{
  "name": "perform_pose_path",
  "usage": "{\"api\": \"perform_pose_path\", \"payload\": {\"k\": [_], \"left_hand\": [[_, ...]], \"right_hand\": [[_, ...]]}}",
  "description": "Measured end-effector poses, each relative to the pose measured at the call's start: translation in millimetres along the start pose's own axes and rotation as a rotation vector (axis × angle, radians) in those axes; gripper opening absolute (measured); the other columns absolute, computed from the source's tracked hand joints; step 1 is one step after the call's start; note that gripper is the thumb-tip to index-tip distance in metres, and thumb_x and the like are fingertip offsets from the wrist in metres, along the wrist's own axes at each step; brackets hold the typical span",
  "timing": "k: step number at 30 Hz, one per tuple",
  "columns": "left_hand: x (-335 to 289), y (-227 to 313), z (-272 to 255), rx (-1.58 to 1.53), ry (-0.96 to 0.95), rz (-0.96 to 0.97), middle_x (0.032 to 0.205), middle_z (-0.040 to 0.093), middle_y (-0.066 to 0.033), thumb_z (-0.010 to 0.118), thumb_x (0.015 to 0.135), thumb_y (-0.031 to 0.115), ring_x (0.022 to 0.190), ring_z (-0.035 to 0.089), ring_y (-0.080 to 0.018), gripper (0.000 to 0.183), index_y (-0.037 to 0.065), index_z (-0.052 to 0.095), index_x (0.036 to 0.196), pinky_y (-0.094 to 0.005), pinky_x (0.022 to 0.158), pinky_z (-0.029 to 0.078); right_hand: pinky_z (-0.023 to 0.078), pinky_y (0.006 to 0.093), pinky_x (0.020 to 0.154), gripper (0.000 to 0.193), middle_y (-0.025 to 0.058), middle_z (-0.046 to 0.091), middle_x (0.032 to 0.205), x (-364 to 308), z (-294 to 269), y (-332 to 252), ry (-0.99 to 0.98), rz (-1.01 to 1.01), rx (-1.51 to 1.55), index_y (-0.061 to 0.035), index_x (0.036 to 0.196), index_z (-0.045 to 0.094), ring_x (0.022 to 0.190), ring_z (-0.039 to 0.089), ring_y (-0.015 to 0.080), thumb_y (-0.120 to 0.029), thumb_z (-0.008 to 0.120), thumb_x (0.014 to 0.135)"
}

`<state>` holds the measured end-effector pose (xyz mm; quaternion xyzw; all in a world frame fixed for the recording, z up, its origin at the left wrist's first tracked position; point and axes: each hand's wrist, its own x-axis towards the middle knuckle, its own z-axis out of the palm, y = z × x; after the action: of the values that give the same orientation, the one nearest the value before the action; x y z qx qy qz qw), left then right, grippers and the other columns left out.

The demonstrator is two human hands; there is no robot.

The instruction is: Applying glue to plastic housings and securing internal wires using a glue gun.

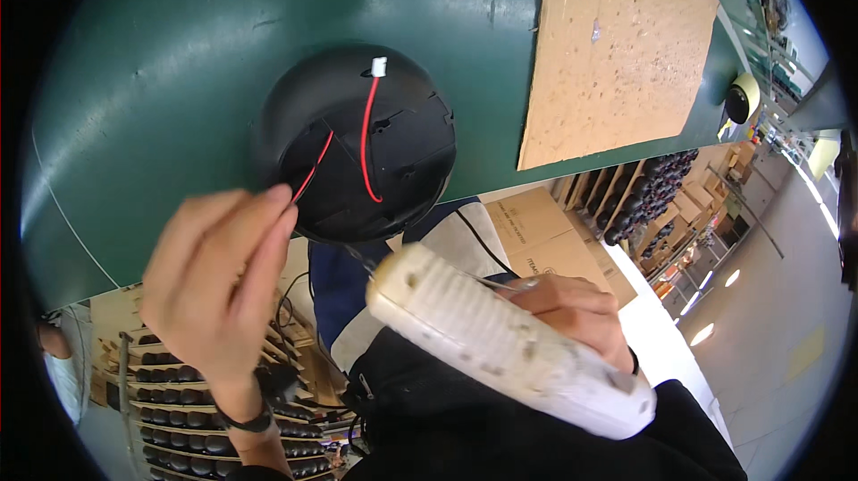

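A round black plastic housing (411, 164) lies with its open side up at the table's near edge. A red wire (365, 137) rises from inside it to a white plug connector (379, 67) by the rim. My left hand (219, 275) is at the housing's near left side, thumb and forefinger pinched on a thin red-and-black wire (319, 162). My right hand (572, 311) grips what looks like a white glue gun (509, 342), ribbed and stained. Its dark tip points toward the housing's near rim, just below it. Most of the right fingers are hidden behind the tool.
The green table (161, 79) carries a stained brown board (617, 52) at the right. A yellow-and-black round object (742, 98) sits at the far right edge. Cardboard boxes (536, 235) stand below the table, and racks of black round parts (183, 418) are at lower left. Another person (61, 365) is at far left.
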<state>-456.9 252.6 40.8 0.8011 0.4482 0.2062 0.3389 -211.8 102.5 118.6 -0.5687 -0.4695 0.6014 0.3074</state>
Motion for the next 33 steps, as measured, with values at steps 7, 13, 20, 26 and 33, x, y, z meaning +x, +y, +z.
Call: {"api": "perform_pose_path", "payload": {"k": [7, 13, 20, 26, 33], "left_hand": [[77.5, -15.0, -0.4, -0.538, -0.431, -0.419, 0.065, 0.055, 0.0026, 0.067, 0.09, 0.011, 0.056, 0.048, -0.0019, 0.018, 0.002, 0.061, 0.104, -0.0176, 0.048, 0.034], [90.5, -25.2, 0.8, -0.71, -0.533, -0.488, 0.065, 0.053, 0.0031, 0.07, 0.086, 0.013, 0.054, 0.048, -0.0024, 0.026, 0.003, 0.057, 0.106, -0.0189, 0.046, 0.035], [83.8, -41.9, -4.4, -0.728, -0.526, -0.433, 0.084, 0.061, -0.0046, 0.068, 0.083, 0.005, 0.067, 0.056, -0.0082, 0.016, 0.002, 0.06, 0.097, -0.0211, 0.06, 0.044], [82.4, -38.9, -0.1, -0.76, -0.463, -0.403, 0.084, 0.06, -0.004, 0.068, 0.084, 0.005, 0.07, 0.055, -0.0078, 0.017, 0.003, 0.059, 0.099, -0.0204, 0.062, 0.043], [72.7, -40.2, -7.7, -0.733, -0.461, -0.443, 0.087, 0.058, -0.0018, 0.069, 0.083, 0.007, 0.075, 0.054, -0.0068, 0.025, 0.005, 0.056, 0.105, -0.0195, 0.066, 0.041]], "right_hand": [[0.054, 0.034, 0.059, 0.025, 0.0149, 0.063, 0.089, 29.0, 23.2, 1.8, 0.076, -0.185, -0.498, 0.0047, 0.091, 0.062, 0.083, 0.067, 0.0314, -0.012, 0.071, 0.074], [0.049, 0.0315, 0.049, 0.027, 0.0135, 0.062, 0.084, 35.0, 27.6, 2.5, 0.099, -0.187, -0.696, 0.0044, 0.089, 0.062, 0.075, 0.065, 0.0292, -0.011, 0.072, 0.068], [0.049, 0.0306, 0.049, 0.027, 0.0122, 0.061, 0.08, 36.3, 29.2, 1.3, 0.128, -0.19, -0.739, 0.0047, 0.086, 0.062, 0.07, 0.064, 0.0267, -0.01, 0.071, 0.065], [0.045, 0.0314, 0.045, 0.028, 0.01, 0.058, 0.075, 30.9, 26.7, -0.7, 0.124, -0.116, -0.682, 0.0056, 0.086, 0.062, 0.062, 0.06, 0.0224, -0.01, 0.069, 0.063], [0.04, 0.0312, 0.042, 0.028, 0.0095, 0.057, 0.072, 26.9, 21.2, -3.0, 0.088, -0.086, -0.659, 0.0054, 0.084, 0.061, 0.058, 0.057, 0.0215, -0.011, 0.07, 0.064]]}}
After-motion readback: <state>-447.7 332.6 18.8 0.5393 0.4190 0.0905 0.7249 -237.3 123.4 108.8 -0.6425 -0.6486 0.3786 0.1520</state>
